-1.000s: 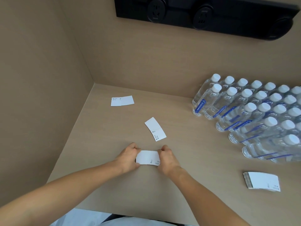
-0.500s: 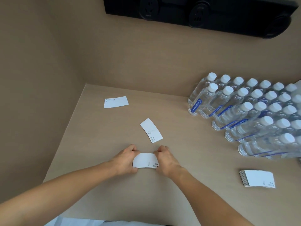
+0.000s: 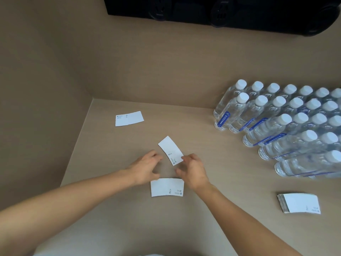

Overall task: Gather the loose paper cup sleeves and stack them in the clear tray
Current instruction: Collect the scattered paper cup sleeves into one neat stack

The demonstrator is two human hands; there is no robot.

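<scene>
My left hand (image 3: 145,168) and right hand (image 3: 191,170) hover open and apart, holding nothing. One flat sleeve (image 3: 167,187) lies just below them at 6 o'clock; a second sleeve (image 3: 170,150) sits at 12, its corner touching my right fingertips (image 3: 184,158). A third sleeve (image 3: 129,118) lies well off at 10 o'clock. A gathered stack (image 3: 299,203) waits at 4 o'clock. I see no clear tray, so stacking seems barely begun. Water bottles (image 3: 287,126) crowd the desk (image 3: 212,209) at 2 o'clock.
</scene>
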